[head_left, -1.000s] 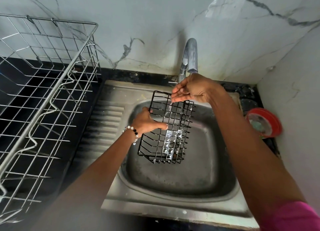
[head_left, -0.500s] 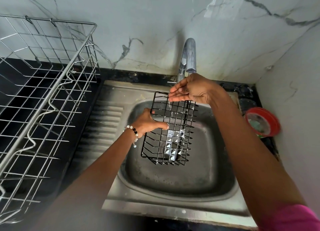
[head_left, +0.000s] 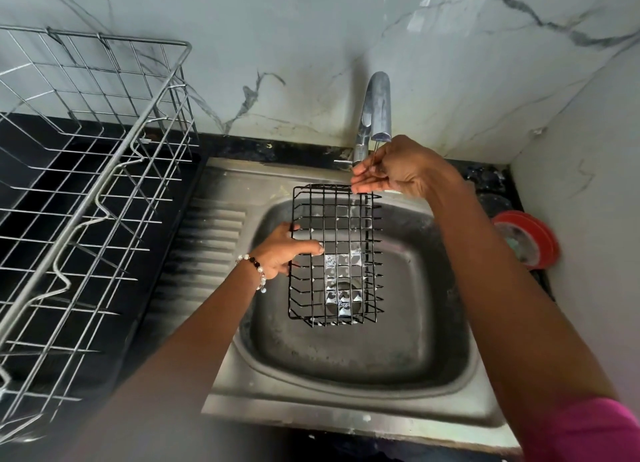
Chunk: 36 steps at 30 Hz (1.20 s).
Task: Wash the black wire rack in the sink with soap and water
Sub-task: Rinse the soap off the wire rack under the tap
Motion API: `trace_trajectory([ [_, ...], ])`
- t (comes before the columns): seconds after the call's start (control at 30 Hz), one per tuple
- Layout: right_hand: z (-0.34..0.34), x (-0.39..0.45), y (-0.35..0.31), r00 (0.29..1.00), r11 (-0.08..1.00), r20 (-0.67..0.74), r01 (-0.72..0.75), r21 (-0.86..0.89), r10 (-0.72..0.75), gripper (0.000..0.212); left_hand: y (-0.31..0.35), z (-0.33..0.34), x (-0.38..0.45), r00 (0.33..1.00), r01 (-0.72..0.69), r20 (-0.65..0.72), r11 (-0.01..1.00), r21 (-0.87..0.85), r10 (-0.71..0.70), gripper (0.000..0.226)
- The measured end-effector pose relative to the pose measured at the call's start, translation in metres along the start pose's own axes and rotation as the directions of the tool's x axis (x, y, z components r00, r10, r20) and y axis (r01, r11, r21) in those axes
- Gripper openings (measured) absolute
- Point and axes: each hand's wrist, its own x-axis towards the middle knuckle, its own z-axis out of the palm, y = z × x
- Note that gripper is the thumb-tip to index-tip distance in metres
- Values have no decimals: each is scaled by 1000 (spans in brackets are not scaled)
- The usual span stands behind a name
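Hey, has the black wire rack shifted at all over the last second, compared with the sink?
Yes. The black wire rack has turned slightly, from slanted to nearly square with the sink, held by the left hand.

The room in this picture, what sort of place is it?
Most likely a home kitchen, at the washing-up corner. A steel sink with a ribbed drainboard sits under a tap, a wire dish drainer stands beside it, and the wall is marble-patterned.

Wire rack above sink, below tap; drainer left, bowl right.
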Motion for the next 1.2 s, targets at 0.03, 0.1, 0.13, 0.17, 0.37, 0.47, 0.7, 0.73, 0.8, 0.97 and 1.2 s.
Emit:
trace_trajectory([
  [0.03, 1, 0, -1, 1000, 1000, -9, 2, -14, -2, 23, -1, -1, -1, 1000, 8, -1, 1000, -26, -9, 117],
  [0.1, 7, 0, -3, 1000, 999, 19, -5, -32, 6, 23, -3, -3, -3, 1000, 22, 5, 996, -85, -22, 106],
  [0.13, 11, -1, -4, 999, 999, 53, -11, -30, 12, 24, -4, -3, -4, 1000, 25, 10, 994, -111, -24, 99],
  [0.17, 15, -1, -5, 996, 1000, 90, -16, -18, 17, 26, -6, -4, -4, 1000, 29, 14, 991, -131, -27, 95],
  [0.37, 15, 4, -6, 1000, 999, 28, -11, 37, 10, 23, -14, -5, -3, 999, 29, 21, 986, -163, -26, 71],
  [0.47, 7, 4, -6, 993, 999, -115, 16, -35, -20, 16, -15, -6, -2, 999, 27, 26, 983, -181, -22, 71],
  [0.7, 12, 2, -4, 999, 999, -51, -20, -25, 19, 16, -15, -5, -2, 999, 30, 24, 979, -202, -25, 68],
  [0.73, 11, 3, -4, 996, 999, -86, -14, -30, 11, 16, -16, -5, -3, 999, 30, 26, 978, -206, -25, 68],
  [0.8, 10, 4, -3, 996, 1000, -93, -8, -11, 7, 16, -16, -6, -3, 999, 31, 31, 977, -211, -25, 68],
  [0.97, 12, 3, -3, 999, 1000, 22, -27, 4, 27, 23, -13, -2, -2, 999, 33, 8, 976, -215, -32, 62],
  [1.2, 23, -4, -7, 996, 999, 88, -16, -29, 19, 27, -5, 5, -2, 999, 39, 18, 985, -169, -36, 77],
])
